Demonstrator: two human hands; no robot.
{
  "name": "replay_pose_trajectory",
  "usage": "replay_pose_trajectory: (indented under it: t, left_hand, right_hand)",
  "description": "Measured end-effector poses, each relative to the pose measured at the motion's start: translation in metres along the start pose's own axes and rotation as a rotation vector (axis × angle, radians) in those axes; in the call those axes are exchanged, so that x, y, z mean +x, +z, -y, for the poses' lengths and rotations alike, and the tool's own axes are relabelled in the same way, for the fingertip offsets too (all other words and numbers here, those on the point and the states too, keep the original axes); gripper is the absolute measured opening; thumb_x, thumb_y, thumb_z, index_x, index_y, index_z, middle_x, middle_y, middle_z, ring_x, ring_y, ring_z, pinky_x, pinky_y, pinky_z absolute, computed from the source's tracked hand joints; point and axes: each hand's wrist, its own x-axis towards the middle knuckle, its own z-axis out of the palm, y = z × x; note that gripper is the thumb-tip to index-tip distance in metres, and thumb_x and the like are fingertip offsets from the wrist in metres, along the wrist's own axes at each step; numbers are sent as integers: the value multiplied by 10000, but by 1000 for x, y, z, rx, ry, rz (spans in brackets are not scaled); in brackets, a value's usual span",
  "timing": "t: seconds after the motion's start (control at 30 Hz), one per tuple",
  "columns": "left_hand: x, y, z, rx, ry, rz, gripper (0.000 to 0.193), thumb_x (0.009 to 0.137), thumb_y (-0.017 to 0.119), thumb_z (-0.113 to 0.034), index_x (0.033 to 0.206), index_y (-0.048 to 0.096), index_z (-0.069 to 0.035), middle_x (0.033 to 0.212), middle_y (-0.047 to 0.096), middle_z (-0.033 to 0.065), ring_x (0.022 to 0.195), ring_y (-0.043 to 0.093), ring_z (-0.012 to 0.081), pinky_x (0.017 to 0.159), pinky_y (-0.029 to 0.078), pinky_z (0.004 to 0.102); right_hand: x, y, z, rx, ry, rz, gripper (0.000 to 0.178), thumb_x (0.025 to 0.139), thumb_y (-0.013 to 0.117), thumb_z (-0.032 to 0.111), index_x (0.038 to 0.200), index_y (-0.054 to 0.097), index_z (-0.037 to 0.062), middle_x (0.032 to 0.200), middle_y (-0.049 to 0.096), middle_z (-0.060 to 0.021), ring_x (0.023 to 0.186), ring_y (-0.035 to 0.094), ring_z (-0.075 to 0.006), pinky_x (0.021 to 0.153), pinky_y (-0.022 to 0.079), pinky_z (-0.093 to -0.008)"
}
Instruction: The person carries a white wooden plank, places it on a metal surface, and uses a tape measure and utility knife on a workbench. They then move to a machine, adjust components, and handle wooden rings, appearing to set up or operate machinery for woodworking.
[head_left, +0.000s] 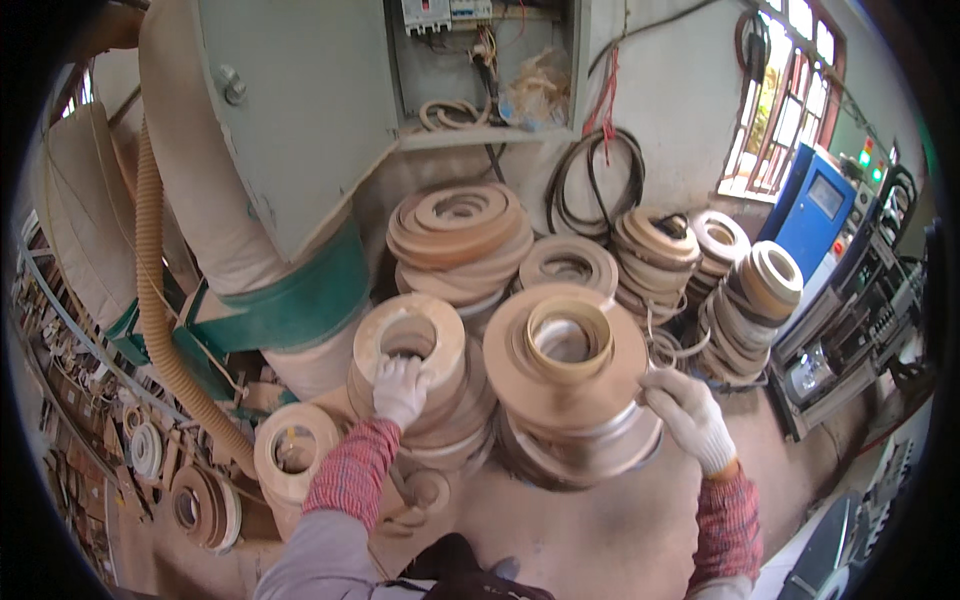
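Note:
My gloved left hand (399, 391) reaches over the near rim of a pale tan roll of edge banding (374, 335). Its fingertips curl into the centre hole and are partly hidden there. This roll tops a stack of similar rolls. Beside it on the right stands another stack, topped by a wide brown roll of edge banding (512, 375). A smaller yellowish ring (600, 345) rests around the hole of that wide roll. At its right edge, my gloved right hand (690, 418) is closed, thumb and fingers pinching the rim. Both hands wear white knit gloves.
More stacked rolls (460, 255) line the wall behind. Left are a green dust-collector frame (290, 310) and a ribbed hose (152, 260). Overhead, an electrical cabinet door (300, 110) hangs open. A blue machine (815, 205) stands at right. Smaller rolls (200, 505) lie at lower left.

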Motion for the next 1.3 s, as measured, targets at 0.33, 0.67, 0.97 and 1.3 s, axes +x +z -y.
replay_pose_trajectory:
  t: [0.33,0.67,0.97,1.3]
  left_hand:
    - [8,-12,-8,-115,28,-13,300,930,634,-305,1048,655,-31,882,637,152,896,606,339,1037,410,552]
    - [5,-3,1,-253,-55,66,397,914,605,-372,1107,654,-29,940,639,137,1009,602,331,1051,399,553]
    - [11,-12,8,-312,-18,39,424,968,581,-332,1221,633,4,1107,664,191,1065,622,398,1012,439,623]
    - [11,-19,12,-213,54,89,339,979,565,-306,1141,665,-26,1114,663,195,1068,625,395,1022,444,619]
  right_hand:
    - [372,32,117,475,-166,-29,284,1026,592,317,1043,659,42,891,666,-47,706,650,-155,634,547,-292]
    - [667,32,194,949,-124,-77,157,995,542,211,928,512,72,710,491,-34,519,450,-137,425,336,-299]
    - [773,34,210,1011,-125,-211,341,1009,629,440,1120,560,126,763,586,-98,534,555,-237,406,409,-342]
    - [773,69,219,1032,-282,-291,372,1005,600,399,1080,605,35,767,643,-164,567,621,-287,468,475,-383]
